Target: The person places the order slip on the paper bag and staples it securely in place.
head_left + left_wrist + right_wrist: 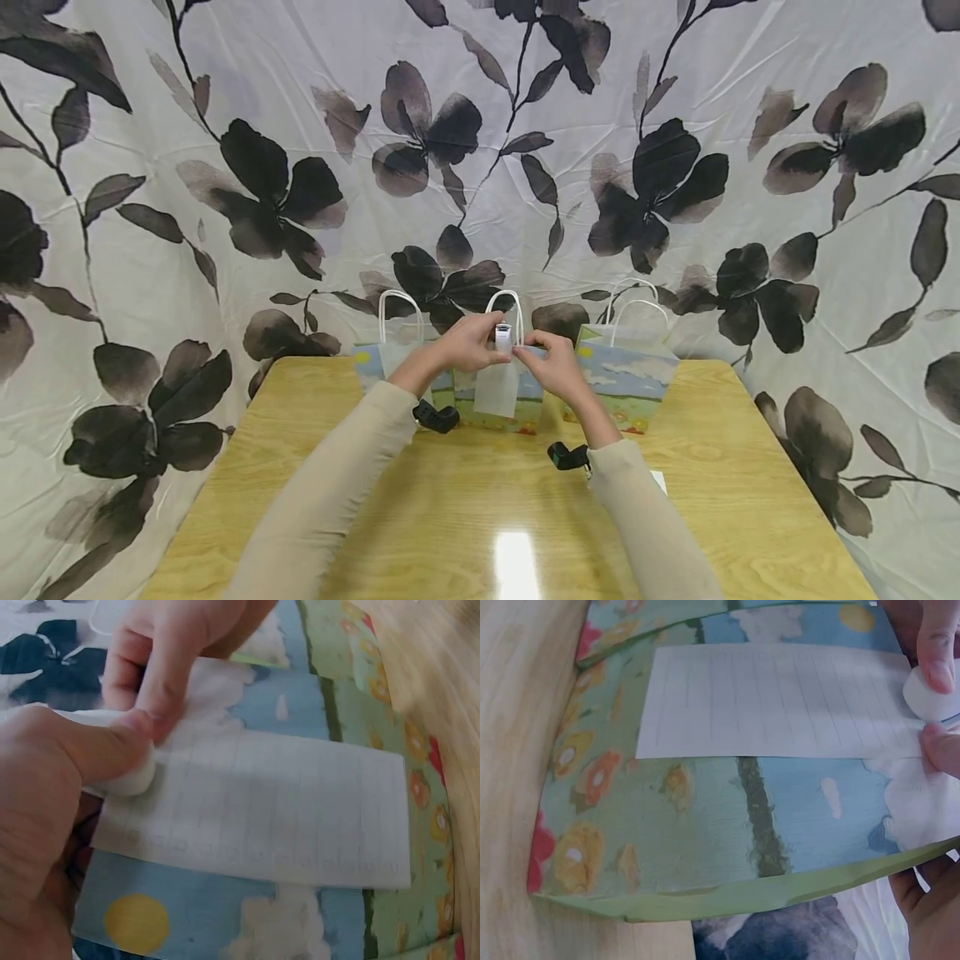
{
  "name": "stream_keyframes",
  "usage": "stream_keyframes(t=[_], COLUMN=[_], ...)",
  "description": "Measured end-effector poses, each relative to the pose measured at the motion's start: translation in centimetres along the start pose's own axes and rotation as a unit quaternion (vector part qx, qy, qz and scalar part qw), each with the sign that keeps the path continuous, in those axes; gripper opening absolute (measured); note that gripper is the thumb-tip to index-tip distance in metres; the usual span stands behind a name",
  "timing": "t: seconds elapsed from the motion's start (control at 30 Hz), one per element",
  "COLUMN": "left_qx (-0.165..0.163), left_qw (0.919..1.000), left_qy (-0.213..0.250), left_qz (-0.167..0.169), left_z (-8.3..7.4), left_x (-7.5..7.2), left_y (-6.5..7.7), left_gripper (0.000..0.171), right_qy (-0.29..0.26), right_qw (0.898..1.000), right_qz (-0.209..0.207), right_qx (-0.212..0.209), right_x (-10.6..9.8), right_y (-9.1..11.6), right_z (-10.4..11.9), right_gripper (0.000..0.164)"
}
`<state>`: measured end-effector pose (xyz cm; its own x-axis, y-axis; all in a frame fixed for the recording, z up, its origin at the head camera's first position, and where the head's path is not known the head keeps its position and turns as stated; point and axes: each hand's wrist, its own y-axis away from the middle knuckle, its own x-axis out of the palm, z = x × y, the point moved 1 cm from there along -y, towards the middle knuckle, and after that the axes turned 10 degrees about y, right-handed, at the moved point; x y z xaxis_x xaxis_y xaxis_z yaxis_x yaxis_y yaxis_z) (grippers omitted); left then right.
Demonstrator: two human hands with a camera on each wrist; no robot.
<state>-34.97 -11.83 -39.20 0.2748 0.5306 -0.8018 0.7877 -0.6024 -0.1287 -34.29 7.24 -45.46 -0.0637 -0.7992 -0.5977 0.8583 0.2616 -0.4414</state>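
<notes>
My left hand (pixel 472 342) grips a small white stapler (pixel 503 338) at the top edge of the middle paper bag (pixel 530 404), its thumb on the rounded white end (pixel 139 780) in the left wrist view. A lined white paper slip (pixel 780 705) lies against the bag's front, its upper end beside the stapler. My right hand (pixel 553 364) pinches the bag's top rim next to the stapler, thumb in front and fingers behind. The bag is printed with sky, clouds, a yellow sun and flowers. Whether the stapler's jaws touch the slip is hidden.
A matching bag (pixel 367 367) with a white slip stands on the left, and another bag (pixel 626 379) on the right, both with white handles. A white paper (pixel 659 481) lies partly under the right sleeve. Floral cloth (pixel 525 167) hangs behind the wooden table (pixel 450 517).
</notes>
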Motion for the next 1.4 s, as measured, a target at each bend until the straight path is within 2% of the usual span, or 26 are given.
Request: stream_keyframes(t=[0.33,0.5,0.67,0.83,1.1,1.27,1.4], left_qx=[-0.027,-0.023,-0.021,-0.013,-0.011,-0.001,0.042], left_qw=[0.9992,0.9995,0.9996,0.9995,0.9996,0.9966,0.9898], left_qy=[0.015,-0.004,-0.017,-0.027,-0.024,-0.079,-0.132], left_qz=[-0.025,-0.021,-0.003,-0.005,-0.005,0.023,0.032], left_z=[-0.4,-0.6,-0.9,-1.0,-0.9,-0.8,-0.8], left_x=[0.5,0.5,0.5,0.4,0.0,-0.3,-0.5], left_y=[-0.3,-0.7,-0.6,-0.4,-0.9,-1.1,-1.3], left_gripper=[0.029,0.032,0.038,0.037,0.033,0.033,0.034], right_qy=[-0.007,-0.003,0.001,-0.009,-0.015,-0.021,-0.028], right_qw=[1.000,1.000,1.000,1.000,0.999,0.999,0.999], right_qz=[-0.011,-0.021,-0.014,-0.008,-0.024,-0.021,-0.033], right_qx=[-0.015,-0.016,-0.004,-0.003,-0.014,-0.017,-0.029], right_x=[0.2,0.1,0.0,0.0,0.2,0.5,0.7], right_y=[0.2,0.0,0.1,0.2,0.0,0.1,-0.1], right_z=[0.0,-0.1,0.0,0.1,0.0,-0.1,-0.1], right_gripper=[0.010,0.010,0.011,0.012,0.011,0.010,0.008])
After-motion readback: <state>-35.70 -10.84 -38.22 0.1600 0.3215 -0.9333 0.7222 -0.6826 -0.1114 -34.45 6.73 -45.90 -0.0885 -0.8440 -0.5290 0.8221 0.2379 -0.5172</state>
